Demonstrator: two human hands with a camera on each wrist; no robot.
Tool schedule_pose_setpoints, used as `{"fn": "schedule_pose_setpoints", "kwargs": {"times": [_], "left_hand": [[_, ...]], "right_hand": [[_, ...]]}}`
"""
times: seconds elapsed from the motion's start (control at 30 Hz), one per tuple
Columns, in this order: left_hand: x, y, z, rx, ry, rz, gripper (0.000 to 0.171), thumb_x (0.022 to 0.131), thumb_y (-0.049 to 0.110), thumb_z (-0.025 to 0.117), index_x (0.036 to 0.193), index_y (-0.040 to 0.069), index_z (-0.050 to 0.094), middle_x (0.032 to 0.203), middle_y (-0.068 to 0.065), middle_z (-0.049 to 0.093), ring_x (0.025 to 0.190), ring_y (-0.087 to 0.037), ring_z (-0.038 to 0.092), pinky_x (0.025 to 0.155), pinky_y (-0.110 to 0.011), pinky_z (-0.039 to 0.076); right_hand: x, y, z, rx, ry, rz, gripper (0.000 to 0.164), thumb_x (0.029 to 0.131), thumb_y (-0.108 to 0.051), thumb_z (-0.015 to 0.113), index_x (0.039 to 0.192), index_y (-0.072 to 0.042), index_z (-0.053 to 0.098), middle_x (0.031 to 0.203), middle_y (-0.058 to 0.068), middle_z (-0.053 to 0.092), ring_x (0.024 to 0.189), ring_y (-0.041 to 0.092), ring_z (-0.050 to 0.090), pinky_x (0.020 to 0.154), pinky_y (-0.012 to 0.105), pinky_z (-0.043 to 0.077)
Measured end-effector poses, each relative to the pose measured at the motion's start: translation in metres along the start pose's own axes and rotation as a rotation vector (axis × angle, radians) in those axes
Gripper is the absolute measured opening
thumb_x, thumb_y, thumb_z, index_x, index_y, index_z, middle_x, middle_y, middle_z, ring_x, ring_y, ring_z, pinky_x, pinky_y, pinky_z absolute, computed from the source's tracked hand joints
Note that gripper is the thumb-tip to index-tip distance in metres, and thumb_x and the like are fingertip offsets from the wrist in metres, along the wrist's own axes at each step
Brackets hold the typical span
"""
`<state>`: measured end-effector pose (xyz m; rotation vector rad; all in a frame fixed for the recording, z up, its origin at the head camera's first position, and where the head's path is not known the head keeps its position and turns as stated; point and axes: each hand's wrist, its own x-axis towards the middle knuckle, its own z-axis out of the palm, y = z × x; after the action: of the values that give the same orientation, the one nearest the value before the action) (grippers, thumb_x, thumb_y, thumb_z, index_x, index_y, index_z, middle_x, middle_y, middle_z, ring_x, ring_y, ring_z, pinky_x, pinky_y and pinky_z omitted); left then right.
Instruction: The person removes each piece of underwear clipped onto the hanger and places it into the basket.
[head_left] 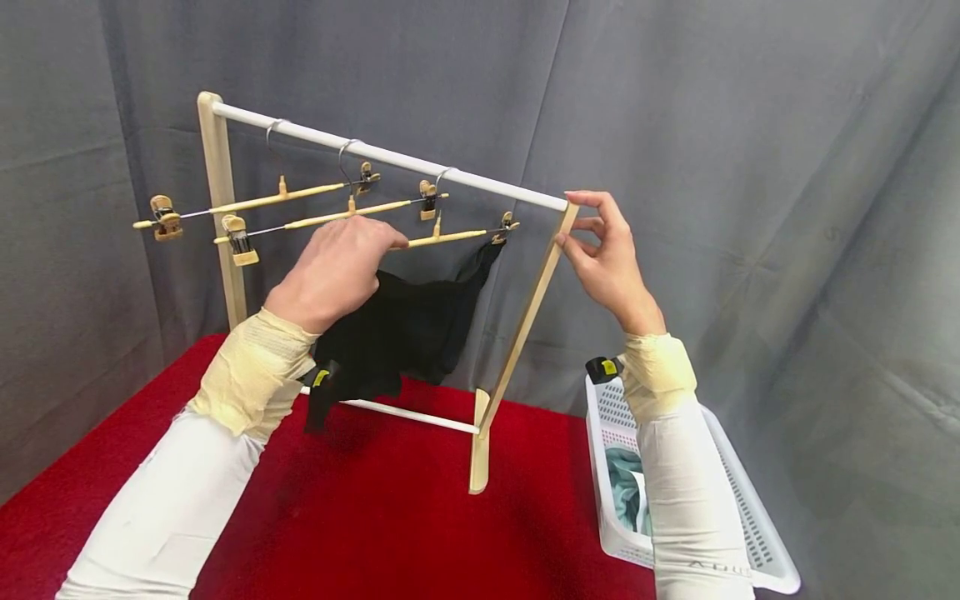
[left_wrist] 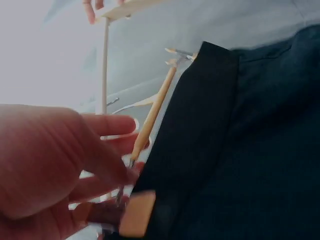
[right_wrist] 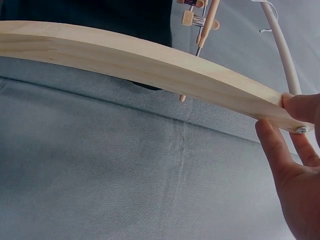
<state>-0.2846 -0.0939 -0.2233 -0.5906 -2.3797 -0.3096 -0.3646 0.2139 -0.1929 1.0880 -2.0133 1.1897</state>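
Observation:
My left hand [head_left: 337, 262] grips the wooden bar of a clip hanger [head_left: 459, 239] near its left clip. In the left wrist view, the thumb and fingers close around the bar [left_wrist: 154, 114], next to a wooden clip [left_wrist: 137, 215]. A black garment [head_left: 420, 325] with a wide band along its top hangs from this hanger, held at the right by another clip [head_left: 507, 227]. The hanger's hook is over the white rail [head_left: 480, 182]. At the rack's right top corner, my right hand [head_left: 611, 258] pinches the wooden post [right_wrist: 200, 75] between thumb and fingers.
Two bare clip hangers [head_left: 311, 193] hang further left on the rail. The rack stands on a red cloth [head_left: 360, 508], with a grey curtain [head_left: 712, 125] behind. Right of it, under my right forearm, sits a white basket [head_left: 753, 508] containing teal cloth [head_left: 622, 483].

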Motion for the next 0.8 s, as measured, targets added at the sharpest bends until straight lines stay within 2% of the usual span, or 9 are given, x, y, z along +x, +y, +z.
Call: {"fn": "schedule_pose_setpoints", "kwargs": {"times": [0.13, 0.3, 0.43, 0.53, 0.8], "left_hand": [[0.003, -0.004, 0.007, 0.082, 0.105, 0.011, 0.035, 0.074, -0.009, 0.051, 0.102, 0.004, 0.069, 0.096, -0.015, 0.068, 0.091, -0.03, 0.061, 0.081, -0.047, 0.047], [0.005, -0.009, 0.014, 0.138, 0.193, -0.053, 0.033, 0.076, -0.006, 0.045, 0.095, 0.004, 0.071, 0.084, -0.015, 0.069, 0.077, -0.036, 0.06, 0.07, -0.049, 0.046], [0.004, -0.014, 0.018, 0.099, 0.192, -0.114, 0.034, 0.078, -0.005, 0.043, 0.095, 0.005, 0.07, 0.086, -0.015, 0.068, 0.077, -0.036, 0.06, 0.067, -0.05, 0.049], [0.004, -0.017, 0.02, 0.077, 0.177, -0.125, 0.035, 0.078, -0.006, 0.043, 0.096, 0.005, 0.07, 0.09, -0.016, 0.067, 0.08, -0.035, 0.06, 0.064, -0.051, 0.05], [0.004, -0.024, 0.021, 0.054, 0.174, -0.072, 0.035, 0.074, -0.011, 0.045, 0.098, 0.0, 0.068, 0.093, -0.019, 0.064, 0.087, -0.033, 0.059, 0.073, -0.049, 0.049]], "right_hand": [[-0.001, 0.0, 0.0, 0.003, 0.003, 0.005, 0.046, 0.08, 0.007, 0.059, 0.123, 0.001, 0.043, 0.128, 0.008, 0.045, 0.095, 0.032, 0.056, 0.08, 0.034, 0.051], [-0.001, -0.001, 0.005, 0.024, 0.0, -0.004, 0.046, 0.08, 0.008, 0.059, 0.123, 0.001, 0.043, 0.129, 0.01, 0.044, 0.096, 0.033, 0.056, 0.081, 0.034, 0.051], [0.0, -0.003, 0.01, 0.041, -0.004, -0.012, 0.046, 0.08, 0.008, 0.058, 0.123, 0.002, 0.043, 0.129, 0.011, 0.044, 0.096, 0.035, 0.055, 0.081, 0.035, 0.051], [0.0, -0.005, 0.012, 0.05, -0.003, -0.014, 0.046, 0.08, 0.009, 0.058, 0.122, 0.002, 0.043, 0.128, 0.01, 0.044, 0.096, 0.035, 0.055, 0.081, 0.035, 0.051], [0.002, -0.002, 0.013, 0.05, -0.001, -0.027, 0.046, 0.08, 0.009, 0.058, 0.123, 0.002, 0.043, 0.127, 0.007, 0.044, 0.096, 0.035, 0.055, 0.082, 0.035, 0.05]]}}
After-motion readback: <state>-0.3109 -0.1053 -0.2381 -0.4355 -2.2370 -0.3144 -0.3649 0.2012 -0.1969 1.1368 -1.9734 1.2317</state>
